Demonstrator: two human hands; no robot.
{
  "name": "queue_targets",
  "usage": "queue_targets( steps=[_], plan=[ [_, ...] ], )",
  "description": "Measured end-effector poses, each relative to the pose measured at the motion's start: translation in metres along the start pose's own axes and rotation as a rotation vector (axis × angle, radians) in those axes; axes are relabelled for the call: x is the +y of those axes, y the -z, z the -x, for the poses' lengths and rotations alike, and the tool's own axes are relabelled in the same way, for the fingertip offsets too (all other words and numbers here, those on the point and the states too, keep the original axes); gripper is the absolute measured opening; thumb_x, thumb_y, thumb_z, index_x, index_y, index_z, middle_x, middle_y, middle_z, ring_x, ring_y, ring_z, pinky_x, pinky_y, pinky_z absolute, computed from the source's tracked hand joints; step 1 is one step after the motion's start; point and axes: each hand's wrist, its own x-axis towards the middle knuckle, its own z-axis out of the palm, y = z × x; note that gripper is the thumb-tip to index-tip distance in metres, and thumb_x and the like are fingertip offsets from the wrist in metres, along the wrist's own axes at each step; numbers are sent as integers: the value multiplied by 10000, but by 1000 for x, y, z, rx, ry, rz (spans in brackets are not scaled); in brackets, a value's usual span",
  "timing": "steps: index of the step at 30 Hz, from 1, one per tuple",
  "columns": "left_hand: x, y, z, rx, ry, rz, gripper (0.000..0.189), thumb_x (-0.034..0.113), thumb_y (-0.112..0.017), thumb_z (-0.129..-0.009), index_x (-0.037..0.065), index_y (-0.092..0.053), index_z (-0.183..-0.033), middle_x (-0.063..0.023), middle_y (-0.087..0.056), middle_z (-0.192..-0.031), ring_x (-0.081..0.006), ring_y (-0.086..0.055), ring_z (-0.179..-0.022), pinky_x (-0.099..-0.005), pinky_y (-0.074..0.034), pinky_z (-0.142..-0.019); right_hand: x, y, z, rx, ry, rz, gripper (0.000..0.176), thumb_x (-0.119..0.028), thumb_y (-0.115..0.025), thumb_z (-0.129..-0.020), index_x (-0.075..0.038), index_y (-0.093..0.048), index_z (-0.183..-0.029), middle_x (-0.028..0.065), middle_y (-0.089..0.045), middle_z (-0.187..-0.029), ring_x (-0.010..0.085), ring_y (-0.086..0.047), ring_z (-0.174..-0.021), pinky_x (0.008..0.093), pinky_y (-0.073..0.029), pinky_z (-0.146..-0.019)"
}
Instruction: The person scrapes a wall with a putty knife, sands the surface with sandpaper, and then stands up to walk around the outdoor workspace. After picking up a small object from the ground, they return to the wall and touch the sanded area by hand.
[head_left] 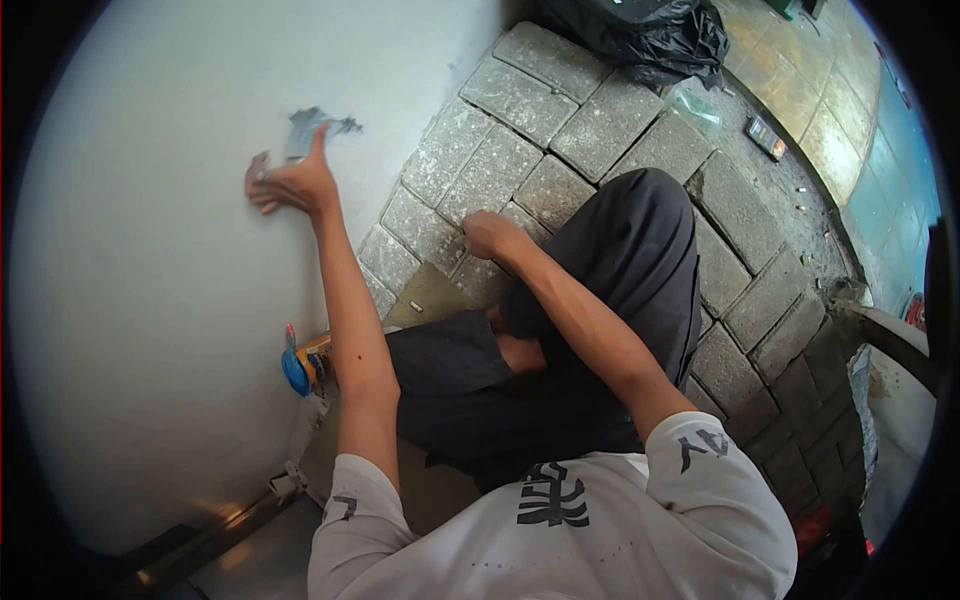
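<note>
My left hand (292, 187) is raised against the pale wall (160, 260), thumb stretched upward and fingers curled. Between thumb and fingers is a flat grey-blue scraper (302, 137), blurred by motion and overlapping a dark rough patch (345, 125) on the wall. Closed and lower down, my right hand (488, 235) hangs in front of my bent knee, over the paving bricks (424, 220). Its fingers are tucked in, and I cannot tell whether anything is inside them.
A blue and orange container (296, 370) stands at the wall's foot beside my left forearm. Ahead on the bricks lies a black plastic bag (650, 40), with a clear plastic piece (697, 108) and a small box (766, 138) near it. Cigarette butts dot the ground.
</note>
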Motion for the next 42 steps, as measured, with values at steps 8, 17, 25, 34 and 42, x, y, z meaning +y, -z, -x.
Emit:
queue_targets(
  steps=[8, 17, 25, 34, 42],
  plan=[
    [-1, -2, 3, -91, -124, -33, 1015, 732, -887, -468, 125, -417, -1132, -79, -383, -1115, -297, -367, -1057, -468, -267, -860, -4, 4, 3, 2, 30, 0, 210, -98, -595, -806, 11, -740, -911, 246, -713, -1000, 407, -700, -947, 483, -569, -798],
    [-6, -2, -1, -181, -294, 4, 993, 712, -894, -478, 122, -440, -1135, -104, -382, -1155, -311, -362, -1100, -479, -262, -895, -5, 3, 2, -5, 0, -10, 220, -94, -597, -800, 10, -739, -931, 253, -709, -1014, 406, -695, -971, 482, -566, -816],
    [-5, -7, 19, -253, -354, 28, 959, 699, -869, -546, 197, -396, -1212, -118, -376, -1208, -325, -361, -1138, -518, -271, -897, -4, 6, 2, -16, -15, -5, 225, -124, -606, -821, 11, -738, -943, 254, -708, -1021, 406, -693, -976, 477, -565, -829],
    [-7, -5, 13, -218, -344, 51, 980, 685, -897, -514, 176, -409, -1196, -109, -373, -1179, -312, -346, -1131, -497, -258, -905, 2, 1, 0, 13, 8, -6, 220, -154, -617, -840, 4, -739, -932, 249, -712, -996, 406, -700, -950, 479, -566, -818],
    [-1, 7, -2, -160, -184, 39, 974, 677, -907, -504, 131, -427, -1152, -105, -365, -1181, -301, -346, -1129, -479, -258, -894, 0, 1, 1, 49, 19, 10, 214, -146, -614, -836, 6, -739, -922, 251, -712, -985, 406, -699, -947, 478, -568, -810]
  ],
)
